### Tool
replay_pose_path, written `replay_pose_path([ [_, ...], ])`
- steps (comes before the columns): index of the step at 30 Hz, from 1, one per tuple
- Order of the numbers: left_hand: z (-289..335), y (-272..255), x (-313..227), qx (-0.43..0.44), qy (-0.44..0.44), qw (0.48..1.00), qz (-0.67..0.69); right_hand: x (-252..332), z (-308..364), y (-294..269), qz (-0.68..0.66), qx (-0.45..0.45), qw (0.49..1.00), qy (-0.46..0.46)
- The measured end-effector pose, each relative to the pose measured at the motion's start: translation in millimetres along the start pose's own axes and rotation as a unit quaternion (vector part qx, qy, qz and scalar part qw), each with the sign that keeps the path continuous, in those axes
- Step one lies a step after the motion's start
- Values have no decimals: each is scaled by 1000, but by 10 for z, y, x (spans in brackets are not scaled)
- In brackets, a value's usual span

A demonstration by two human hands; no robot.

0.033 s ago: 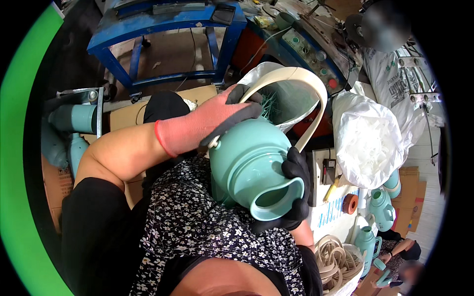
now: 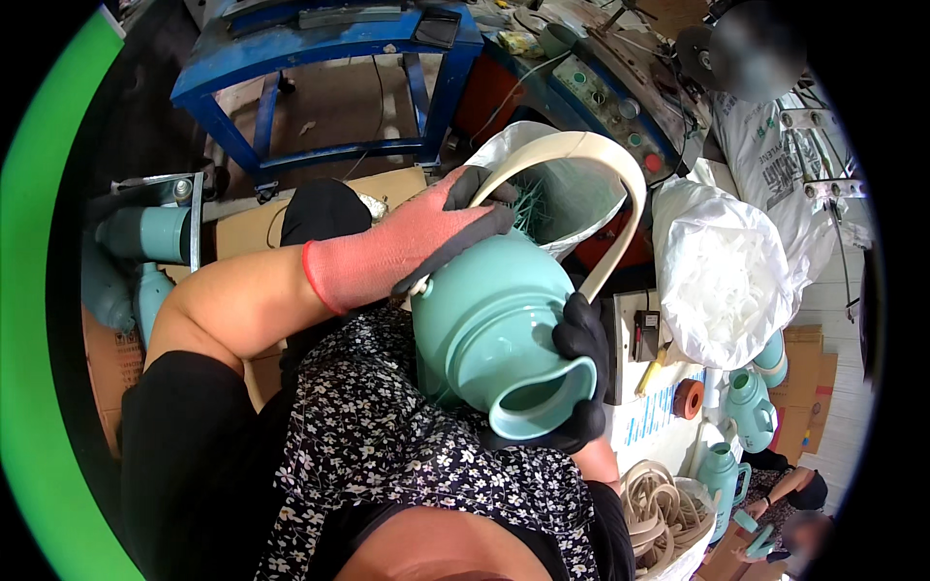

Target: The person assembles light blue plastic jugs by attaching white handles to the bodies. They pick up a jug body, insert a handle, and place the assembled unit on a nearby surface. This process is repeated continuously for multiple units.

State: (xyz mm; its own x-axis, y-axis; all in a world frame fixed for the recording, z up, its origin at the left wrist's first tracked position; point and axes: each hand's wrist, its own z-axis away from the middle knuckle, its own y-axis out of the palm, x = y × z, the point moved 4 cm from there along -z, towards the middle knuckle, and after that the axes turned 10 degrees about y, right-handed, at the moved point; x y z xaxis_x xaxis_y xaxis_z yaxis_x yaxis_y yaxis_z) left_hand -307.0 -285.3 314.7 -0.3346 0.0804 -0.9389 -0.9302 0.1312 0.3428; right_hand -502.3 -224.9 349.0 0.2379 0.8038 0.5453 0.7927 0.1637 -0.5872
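Your left hand (image 2: 407, 247) grips the cream handle (image 2: 620, 184) at the jug's (image 2: 484, 320) top while your right hand (image 2: 581, 339) clasps its spout end, jug tilted across your lap

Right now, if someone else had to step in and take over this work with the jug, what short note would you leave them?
Left hand, in a pink and grey glove, grips the top of the teal jug where one end of the cream handle meets it.
Right hand, in a black glove, clasps the jug near its open spout and the handle's other end.
The jug is held over the lap, spout toward the wearer, the handle arching above it.
Done: the handle sits on the jug at both ends; whether it is fully seated cannot be seen.
Left: more teal jugs stand at right, spare cream handles in a bag below them.
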Motion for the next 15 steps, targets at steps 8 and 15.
replay_pose_path([
  [8,-55,251,-109,25,186,982,27,-19,6,-48,-4,-42,999,-4],
  [15,-837,-277,566,50,193,971,-130,-79,142,-440,-4,-153,986,-68],
])
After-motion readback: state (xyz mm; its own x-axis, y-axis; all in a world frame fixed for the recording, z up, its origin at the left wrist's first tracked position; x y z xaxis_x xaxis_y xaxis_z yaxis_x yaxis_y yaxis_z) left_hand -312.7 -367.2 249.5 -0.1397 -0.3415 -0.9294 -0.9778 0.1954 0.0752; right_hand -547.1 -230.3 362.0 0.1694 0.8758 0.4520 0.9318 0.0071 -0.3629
